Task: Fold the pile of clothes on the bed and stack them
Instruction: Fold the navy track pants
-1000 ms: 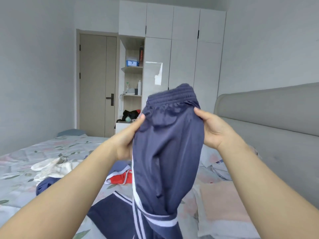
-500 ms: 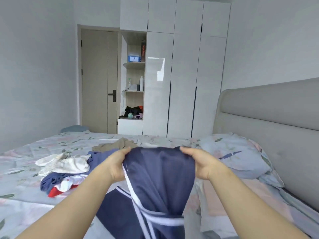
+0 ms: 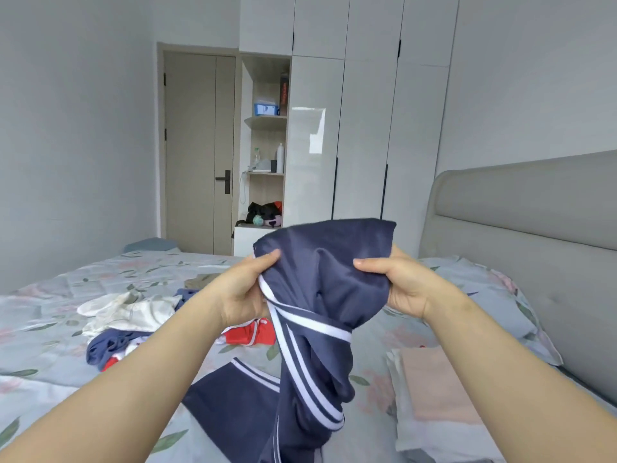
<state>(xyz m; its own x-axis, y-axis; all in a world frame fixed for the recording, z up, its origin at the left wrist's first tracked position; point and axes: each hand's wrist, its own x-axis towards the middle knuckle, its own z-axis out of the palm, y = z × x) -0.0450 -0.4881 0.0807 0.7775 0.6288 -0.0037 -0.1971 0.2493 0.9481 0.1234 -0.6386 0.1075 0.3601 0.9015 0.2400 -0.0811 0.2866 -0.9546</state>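
The navy striped garment (image 3: 337, 272) is being held up above the bed (image 3: 50, 332) by both hands. Its left edge is being pinched by the left hand (image 3: 245, 290), with the thumb pressed over the cloth beside a white stripe and the fingers curled behind. Its other side is being gripped by the right hand (image 3: 402, 285), thumb in front, the fingers mostly hidden by the fabric. Between the hands the top of the cloth is being bunched rather than spread flat. The lower part is being left to hang, twisted, with its stripes wrapped across itself. It is hanging down toward a navy piece (image 3: 233, 406) lying on the bedspread. Whether that piece belongs to the same garment cannot be told.

Just to the right, a folded stack (image 3: 434, 379) of pale pink and white items is lying near the pillow (image 3: 484, 295). This is being taken as the finished part of the work. Beyond the left forearm a loose pile is waiting: a white garment (image 3: 133, 312), crumpled navy cloth (image 3: 110, 345), a red piece (image 3: 247, 337), and a khaki one (image 3: 200, 280) farther back. The task is therefore being judged as partly done. The held garment is not yet straightened or folded, and several pieces are left.
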